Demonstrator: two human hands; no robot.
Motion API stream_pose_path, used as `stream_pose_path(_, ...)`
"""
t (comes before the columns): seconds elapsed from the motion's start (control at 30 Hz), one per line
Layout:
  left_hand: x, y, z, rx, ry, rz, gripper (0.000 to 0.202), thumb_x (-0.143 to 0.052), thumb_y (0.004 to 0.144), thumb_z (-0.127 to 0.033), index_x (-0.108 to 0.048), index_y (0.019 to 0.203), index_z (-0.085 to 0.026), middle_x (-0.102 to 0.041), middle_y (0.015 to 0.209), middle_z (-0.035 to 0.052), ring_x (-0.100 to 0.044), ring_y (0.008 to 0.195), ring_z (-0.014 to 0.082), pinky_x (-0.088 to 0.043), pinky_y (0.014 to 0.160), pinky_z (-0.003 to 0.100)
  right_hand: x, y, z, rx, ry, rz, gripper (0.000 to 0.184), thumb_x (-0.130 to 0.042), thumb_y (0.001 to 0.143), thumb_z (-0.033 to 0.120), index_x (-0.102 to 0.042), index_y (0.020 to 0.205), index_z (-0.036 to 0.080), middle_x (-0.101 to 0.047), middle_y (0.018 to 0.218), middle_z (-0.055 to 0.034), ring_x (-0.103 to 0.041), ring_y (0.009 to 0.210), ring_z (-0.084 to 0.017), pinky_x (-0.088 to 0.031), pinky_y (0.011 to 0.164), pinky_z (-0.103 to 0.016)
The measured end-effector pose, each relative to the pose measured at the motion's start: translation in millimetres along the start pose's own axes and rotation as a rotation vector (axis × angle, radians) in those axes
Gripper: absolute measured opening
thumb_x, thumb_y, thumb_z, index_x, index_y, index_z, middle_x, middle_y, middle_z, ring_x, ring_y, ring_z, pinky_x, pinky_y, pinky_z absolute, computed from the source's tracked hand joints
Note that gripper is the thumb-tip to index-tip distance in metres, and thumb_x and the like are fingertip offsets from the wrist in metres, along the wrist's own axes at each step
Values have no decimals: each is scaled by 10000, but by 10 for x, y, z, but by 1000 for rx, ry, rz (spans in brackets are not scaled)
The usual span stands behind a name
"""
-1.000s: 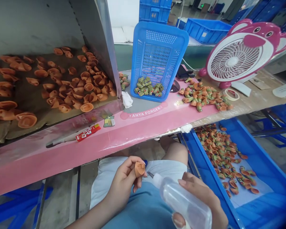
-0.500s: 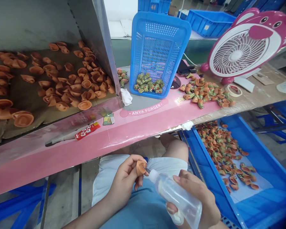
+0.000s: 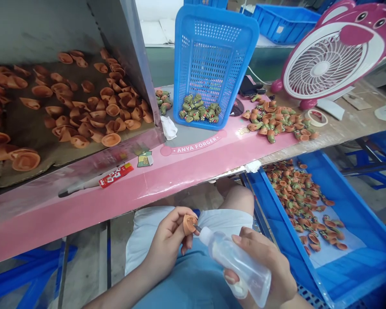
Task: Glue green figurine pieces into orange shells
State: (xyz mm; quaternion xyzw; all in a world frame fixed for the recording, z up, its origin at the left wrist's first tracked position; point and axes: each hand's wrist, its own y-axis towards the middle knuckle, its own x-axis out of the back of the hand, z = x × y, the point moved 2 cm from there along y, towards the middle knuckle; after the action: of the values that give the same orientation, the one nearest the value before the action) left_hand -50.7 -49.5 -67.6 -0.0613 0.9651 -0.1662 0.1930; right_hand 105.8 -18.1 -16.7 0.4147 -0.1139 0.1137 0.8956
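Above my lap, my left hand [image 3: 170,236] pinches a small orange cup-shaped piece [image 3: 189,224], its hollow side facing right. My right hand [image 3: 265,264] is wrapped round a translucent squeeze bottle [image 3: 239,262] tilted with its nozzle toward the upper left. The dark tip of the bottle reaches the hollow of the orange piece; whether it touches the inside I cannot tell. Similar orange pieces [image 3: 111,139] lie loose in the grey-walled box at the left. Some fingers of my right hand are hidden behind the bottle.
A blue perforated basket [image 3: 216,25] holds green pieces. Orange-and-green pieces [image 3: 276,122] are heaped on the pink mat, near a roll of tape [image 3: 317,118] and a pink fan [image 3: 321,64]. At the lower right stands a blue bin [image 3: 357,206] with more pieces. A red wrapper [image 3: 116,175] lies in front.
The whole view has shifted slightly. My left hand still pinches the orange piece and my right hand still holds the bottle with its tip at it.
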Motion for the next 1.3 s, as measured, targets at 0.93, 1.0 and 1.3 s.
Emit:
stream_pose_path(0.93,-8,-14,-14,-13,24,-7,138,-516,805,-319,-499,867,-197,-525,668,-24,-407,458,52,-305,399,164,27,30,61,-3,-84,-6,207,-569,810,213,-535,933,51,-497,637,-49,-470,486,-179,-369,397,-281)
stream_pose_path(1.0,-4,-13,-10,-13,23,-14,126,-508,811,-310,-496,870,-199,-530,676,-23,-407,457,52,-301,398,165,34,34,72,10,-91,-17,201,-569,809,212,-539,918,45,-502,635,-55,-478,487,-183,-376,397,-286)
stream_pose_path(1.3,-5,-1,-10,-15,29,-6,113,-496,819,-306,-497,870,-205,-534,667,-25,-410,461,52,-305,400,161,54,10,61,-32,-88,-2,205,-575,799,221,-549,914,54,-497,640,-50,-500,512,-196,-386,407,-293)
